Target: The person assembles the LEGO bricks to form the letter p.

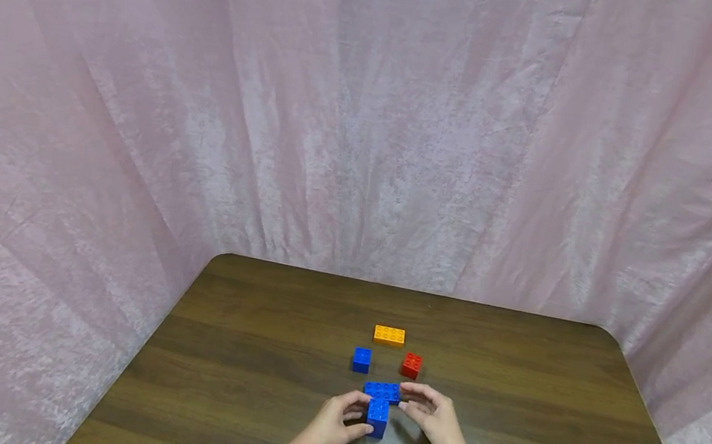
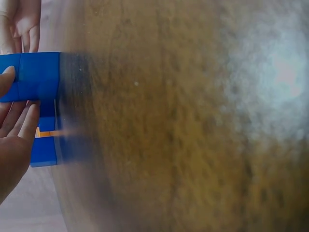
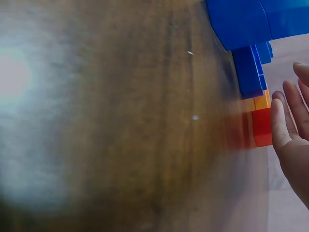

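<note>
My left hand [image 1: 335, 426] grips a tall blue block stack [image 1: 377, 420] between thumb and fingers. A seam across its side shows in the left wrist view, where the thumb lies on the near face of the blue stack [image 2: 41, 76]. Just behind it is a long blue brick [image 1: 382, 391] with studs up, partly overlapped by the stack. My right hand [image 1: 436, 422] is at the long brick's right end, fingers loosely bent and thumb apart from them. Nothing shows between the fingers of the right hand [image 3: 294, 125] in the right wrist view.
Farther back on the brown wooden table [image 1: 239, 358] stand a small blue block [image 1: 361, 360] at left, a red brick [image 1: 411, 365] at right and a flat orange brick [image 1: 389, 336] behind them. Pink curtains [image 1: 409, 145] surround the table's back and sides.
</note>
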{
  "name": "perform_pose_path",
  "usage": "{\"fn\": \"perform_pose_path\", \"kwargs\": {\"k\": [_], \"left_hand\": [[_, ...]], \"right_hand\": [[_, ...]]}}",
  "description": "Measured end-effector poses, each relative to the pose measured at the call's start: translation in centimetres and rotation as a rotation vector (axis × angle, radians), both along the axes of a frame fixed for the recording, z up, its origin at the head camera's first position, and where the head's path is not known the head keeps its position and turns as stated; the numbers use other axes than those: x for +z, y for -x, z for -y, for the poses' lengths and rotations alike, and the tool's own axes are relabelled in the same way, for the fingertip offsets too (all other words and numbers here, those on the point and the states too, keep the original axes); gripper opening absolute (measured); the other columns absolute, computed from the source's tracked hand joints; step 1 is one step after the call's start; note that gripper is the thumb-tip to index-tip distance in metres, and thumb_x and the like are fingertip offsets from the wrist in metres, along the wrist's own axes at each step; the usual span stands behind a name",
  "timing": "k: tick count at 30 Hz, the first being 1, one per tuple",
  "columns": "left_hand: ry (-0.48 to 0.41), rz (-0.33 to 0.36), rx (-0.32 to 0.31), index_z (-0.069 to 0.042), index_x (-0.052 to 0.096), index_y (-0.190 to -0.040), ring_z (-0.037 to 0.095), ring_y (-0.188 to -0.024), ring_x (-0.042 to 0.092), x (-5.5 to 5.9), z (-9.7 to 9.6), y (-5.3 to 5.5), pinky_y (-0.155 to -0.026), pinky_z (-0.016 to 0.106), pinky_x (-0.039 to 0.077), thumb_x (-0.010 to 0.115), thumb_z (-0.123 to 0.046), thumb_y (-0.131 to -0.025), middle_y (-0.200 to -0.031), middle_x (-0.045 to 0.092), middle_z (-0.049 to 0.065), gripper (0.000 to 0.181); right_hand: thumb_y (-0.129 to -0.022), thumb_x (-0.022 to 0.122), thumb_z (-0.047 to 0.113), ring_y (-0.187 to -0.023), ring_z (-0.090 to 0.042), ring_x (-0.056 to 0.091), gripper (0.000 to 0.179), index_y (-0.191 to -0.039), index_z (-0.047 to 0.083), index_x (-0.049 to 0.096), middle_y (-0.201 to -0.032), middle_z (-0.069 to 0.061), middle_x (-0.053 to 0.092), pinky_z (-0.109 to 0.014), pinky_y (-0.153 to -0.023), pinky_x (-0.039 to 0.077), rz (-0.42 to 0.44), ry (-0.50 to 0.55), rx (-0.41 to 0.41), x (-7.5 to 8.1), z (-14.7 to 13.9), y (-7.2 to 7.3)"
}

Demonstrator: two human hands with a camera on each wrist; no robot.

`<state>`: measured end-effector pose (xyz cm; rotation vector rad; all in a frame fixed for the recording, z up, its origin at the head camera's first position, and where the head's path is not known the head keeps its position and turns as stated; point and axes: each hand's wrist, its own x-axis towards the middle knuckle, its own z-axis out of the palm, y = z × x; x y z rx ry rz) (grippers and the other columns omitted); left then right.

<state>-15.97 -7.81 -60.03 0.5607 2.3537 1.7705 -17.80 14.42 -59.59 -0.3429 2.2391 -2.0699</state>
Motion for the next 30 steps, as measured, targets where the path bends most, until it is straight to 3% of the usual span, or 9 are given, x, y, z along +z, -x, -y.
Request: {"fn": "perform_pose_path", "kwargs": {"k": [6,9,15,18,30], "left_hand": [[-0.002,-0.001,0.004,0.003,0.060,-0.113,0.030,-0.105,0.062,0.0,0.1,0.0,-0.091,0.032,0.054,0.074,-0.002,-0.083,-0.113,0.064,0.018,0.033],[0.003,0.004,0.007,0.003,0.060,-0.114,0.030,-0.106,0.062,-0.2,0.0,0.0,-0.092,0.034,0.054,0.073,-0.002,-0.083,-0.113,0.064,0.018,0.033],[0.022,0.036,0.019,0.005,0.059,-0.114,0.035,-0.106,0.061,-0.2,-0.1,0.0,-0.092,0.042,0.053,0.071,0.004,-0.083,-0.113,0.064,0.020,0.033],[0.014,0.039,0.018,0.006,0.059,-0.114,0.037,-0.106,0.061,-0.3,-0.2,0.1,-0.092,0.045,0.052,0.070,0.006,-0.083,-0.113,0.063,0.022,0.033],[-0.033,0.047,-0.002,0.003,0.060,-0.113,0.028,-0.105,0.062,-0.2,0.0,0.0,-0.092,0.032,0.054,0.073,-0.002,-0.083,-0.112,0.065,0.017,0.033]], "right_hand": [[-0.085,0.070,0.000,-0.115,-0.040,0.056,0.038,-0.121,-0.007,0.059,-0.122,-0.027,0.060,-0.023,-0.094,0.050,-0.015,-0.020,-0.017,0.4,0.3,1.0],[-0.085,0.070,-0.002,-0.118,-0.040,0.054,0.041,-0.123,-0.008,0.058,-0.125,-0.026,0.059,-0.030,-0.099,0.049,-0.014,-0.014,-0.018,0.4,0.4,1.3],[-0.086,0.069,-0.003,-0.123,-0.043,0.048,0.045,-0.127,-0.011,0.053,-0.130,-0.030,0.053,-0.044,-0.104,0.043,-0.016,0.000,0.042,-0.2,0.7,1.7],[-0.085,0.069,-0.002,-0.125,-0.042,0.047,0.046,-0.128,-0.011,0.053,-0.131,-0.030,0.053,-0.044,-0.105,0.041,0.015,0.007,0.044,-0.5,0.8,1.8],[-0.085,0.069,-0.004,-0.119,-0.040,0.053,0.046,-0.128,-0.008,0.054,-0.129,-0.026,0.055,-0.043,-0.101,0.046,0.046,-0.073,0.021,-1.6,1.1,2.3]]}}
